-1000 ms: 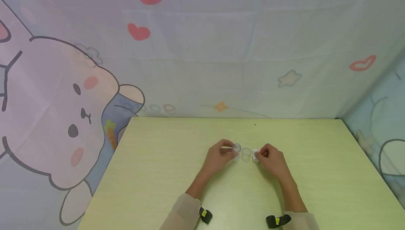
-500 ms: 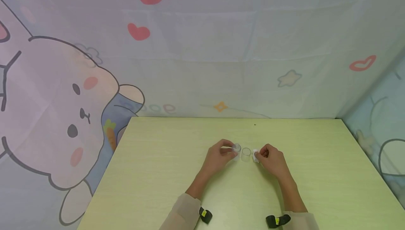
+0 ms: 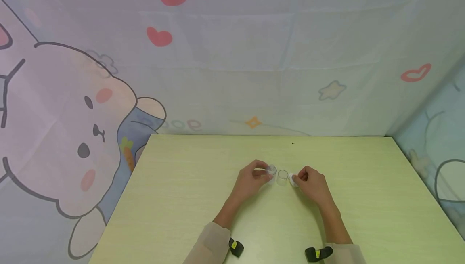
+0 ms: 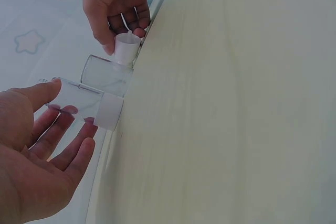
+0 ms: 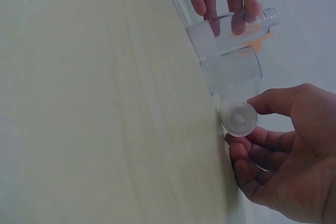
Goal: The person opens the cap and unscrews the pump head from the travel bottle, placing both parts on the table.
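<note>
In the head view my left hand [image 3: 251, 180] holds a small clear bottle [image 3: 271, 170] between thumb and fingers. The bottle is upright on the table, its bare threaded neck [image 5: 270, 17] at the top and a white band [image 4: 108, 112] round its base. Right beside it stands a clear cylindrical cover [image 3: 282, 178] with its open rim up. My right hand [image 3: 315, 184] pinches a small white cap [image 5: 241, 119] just right of the cover. The right wrist view looks onto the cap's round end; in the left wrist view a thin tip sticks out of it.
The pale yellow-green table [image 3: 189, 199] runs up to a printed cloth backdrop [image 3: 232, 54] with a cartoon rabbit and hearts. A tiny dark speck [image 3: 292, 143] lies near the back edge. Black straps [image 3: 236, 247] sit at both sleeves.
The white cap has tilted in my right hand's fingers and now shows a rounder outline. My left hand, the bottle and the clear cover have stayed in place.
</note>
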### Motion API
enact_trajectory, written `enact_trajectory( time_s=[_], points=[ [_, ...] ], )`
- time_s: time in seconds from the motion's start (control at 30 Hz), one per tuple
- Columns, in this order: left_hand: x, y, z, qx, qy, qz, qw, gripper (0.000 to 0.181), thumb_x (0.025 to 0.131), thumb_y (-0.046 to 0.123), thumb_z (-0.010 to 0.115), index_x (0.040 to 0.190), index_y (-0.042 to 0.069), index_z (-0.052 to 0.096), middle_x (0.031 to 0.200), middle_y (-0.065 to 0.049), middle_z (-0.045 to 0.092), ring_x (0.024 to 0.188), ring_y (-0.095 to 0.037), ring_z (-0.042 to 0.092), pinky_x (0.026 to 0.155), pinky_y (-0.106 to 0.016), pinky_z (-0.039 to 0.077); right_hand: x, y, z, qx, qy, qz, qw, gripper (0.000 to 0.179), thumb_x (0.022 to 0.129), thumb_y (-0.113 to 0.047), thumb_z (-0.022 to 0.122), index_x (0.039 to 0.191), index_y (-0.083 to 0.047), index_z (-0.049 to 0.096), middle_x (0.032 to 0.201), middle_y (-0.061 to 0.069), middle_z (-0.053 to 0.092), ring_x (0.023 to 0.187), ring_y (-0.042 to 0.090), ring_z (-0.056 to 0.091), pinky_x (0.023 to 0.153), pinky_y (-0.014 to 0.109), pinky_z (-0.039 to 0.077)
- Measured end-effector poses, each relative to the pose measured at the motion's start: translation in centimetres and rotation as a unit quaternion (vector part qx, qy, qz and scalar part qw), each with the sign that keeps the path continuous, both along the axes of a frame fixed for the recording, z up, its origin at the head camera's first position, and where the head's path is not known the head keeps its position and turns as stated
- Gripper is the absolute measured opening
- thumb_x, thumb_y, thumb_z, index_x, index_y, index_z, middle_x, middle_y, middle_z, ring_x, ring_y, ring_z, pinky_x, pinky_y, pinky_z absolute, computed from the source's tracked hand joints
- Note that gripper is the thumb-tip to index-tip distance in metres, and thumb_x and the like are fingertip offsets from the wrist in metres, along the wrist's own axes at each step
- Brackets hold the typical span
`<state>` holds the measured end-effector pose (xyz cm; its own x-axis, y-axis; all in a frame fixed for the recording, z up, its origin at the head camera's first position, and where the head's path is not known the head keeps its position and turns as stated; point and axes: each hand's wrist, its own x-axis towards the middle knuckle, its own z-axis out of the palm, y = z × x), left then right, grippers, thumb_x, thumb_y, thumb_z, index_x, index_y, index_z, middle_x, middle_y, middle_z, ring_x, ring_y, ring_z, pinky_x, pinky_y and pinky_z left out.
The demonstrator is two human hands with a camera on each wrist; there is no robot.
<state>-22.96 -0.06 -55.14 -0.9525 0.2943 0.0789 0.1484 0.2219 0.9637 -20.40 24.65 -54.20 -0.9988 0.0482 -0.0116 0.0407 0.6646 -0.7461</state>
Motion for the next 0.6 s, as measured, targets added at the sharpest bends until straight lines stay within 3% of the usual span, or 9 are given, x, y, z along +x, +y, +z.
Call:
enact_trajectory(
  time_s=[0.6],
  points=[
    [0.16,-0.04,0.13,-0.006,0.002,-0.001,1.0000,0.027,0.097,0.030,0.081,0.122,0.027,0.070,0.127,0.008,0.069,0.117,-0.016,0.071,0.093,-0.035,0.060,0.22,0.01,0.37,0.014,-0.014,-0.002,0.9998,0.023,0.101,-0.023,0.070,0.096,-0.001,0.065,0.081,0.005,0.063,0.072,0.020,0.055,0.064,0.032,0.046]
  ],
)
